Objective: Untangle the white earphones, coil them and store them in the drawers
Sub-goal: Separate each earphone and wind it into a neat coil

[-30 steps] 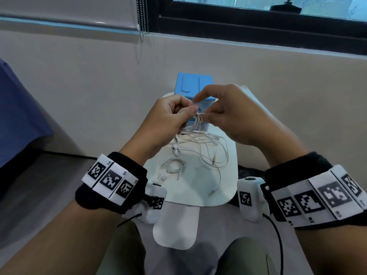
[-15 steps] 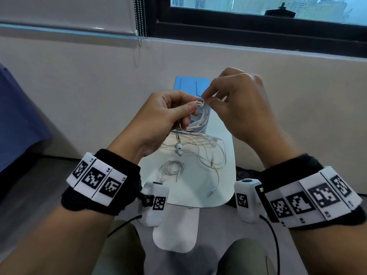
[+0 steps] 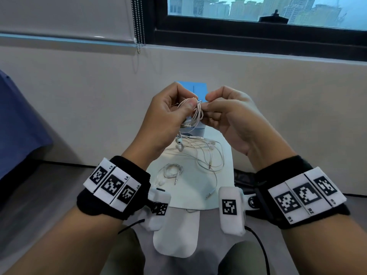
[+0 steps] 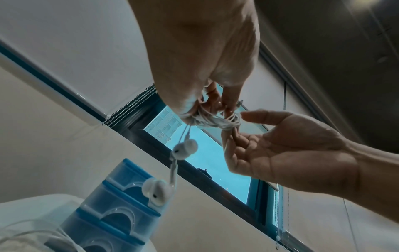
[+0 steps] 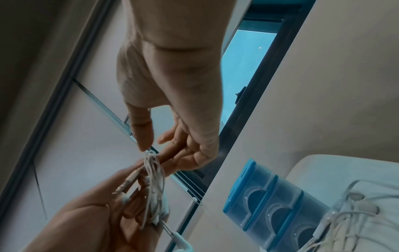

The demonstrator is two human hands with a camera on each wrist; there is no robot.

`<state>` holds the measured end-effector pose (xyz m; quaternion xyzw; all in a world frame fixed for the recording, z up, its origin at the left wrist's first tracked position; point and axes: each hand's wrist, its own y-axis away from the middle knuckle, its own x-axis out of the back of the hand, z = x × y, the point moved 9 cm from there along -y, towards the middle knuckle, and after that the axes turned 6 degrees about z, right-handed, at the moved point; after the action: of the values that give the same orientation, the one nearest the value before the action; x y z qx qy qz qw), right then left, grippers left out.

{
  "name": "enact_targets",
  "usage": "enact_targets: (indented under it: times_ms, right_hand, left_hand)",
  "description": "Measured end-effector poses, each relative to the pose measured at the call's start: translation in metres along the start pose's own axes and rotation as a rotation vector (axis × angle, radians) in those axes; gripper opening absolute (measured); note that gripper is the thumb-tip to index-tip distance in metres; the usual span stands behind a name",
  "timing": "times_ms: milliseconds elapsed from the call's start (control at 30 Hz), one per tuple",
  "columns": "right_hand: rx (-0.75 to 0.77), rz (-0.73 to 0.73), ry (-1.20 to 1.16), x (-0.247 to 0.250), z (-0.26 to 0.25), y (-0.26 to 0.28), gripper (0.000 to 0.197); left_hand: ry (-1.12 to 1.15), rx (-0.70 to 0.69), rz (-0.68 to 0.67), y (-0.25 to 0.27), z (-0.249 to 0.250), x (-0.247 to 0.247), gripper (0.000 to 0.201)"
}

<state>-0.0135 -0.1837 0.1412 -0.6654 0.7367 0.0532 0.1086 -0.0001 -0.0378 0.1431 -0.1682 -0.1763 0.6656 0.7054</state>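
Observation:
My left hand (image 3: pixel 187 109) grips a bundle of coiled white earphone cable (image 3: pixel 196 113), held up above the table. My right hand (image 3: pixel 204 105) pinches a strand at the right side of that bundle between thumb and fingers. In the right wrist view the right thumb (image 5: pixel 142 136) meets a small loop at the top of the coiled earphones (image 5: pixel 154 170). Two earbuds (image 4: pixel 184 150) dangle under the left hand (image 4: pixel 200 105). The blue drawers (image 3: pixel 195 89) stand behind the hands, mostly hidden; the drawers (image 5: pixel 270 196) show shut fronts.
On the small white table (image 3: pixel 190 197) lies a loose tangle of earphones (image 3: pixel 206 155) and a second small coiled pair (image 3: pixel 171 171). A wall and a dark window frame (image 3: pixel 258 40) are right behind. A blue cloth (image 3: pixel 17 126) is at the left.
My right hand has come down from above the bundle to its right side, still holding a strand. The left hand keeps its grip and has turned slightly.

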Motion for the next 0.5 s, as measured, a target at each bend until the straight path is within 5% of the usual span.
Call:
enact_targets:
  times_ms: [300,500]
  right_hand:
    - [0.05,-0.177,0.202,-0.007,-0.005,0.012,0.043]
    - [0.386,-0.063,0.882,-0.007,-0.026,0.008,0.036]
  left_hand:
    - [0.018,0.02,-0.182,0.0,0.005,-0.015,0.021]
    - [-0.06,0.114,-0.206,0.0,-0.007,-0.011,0.008]
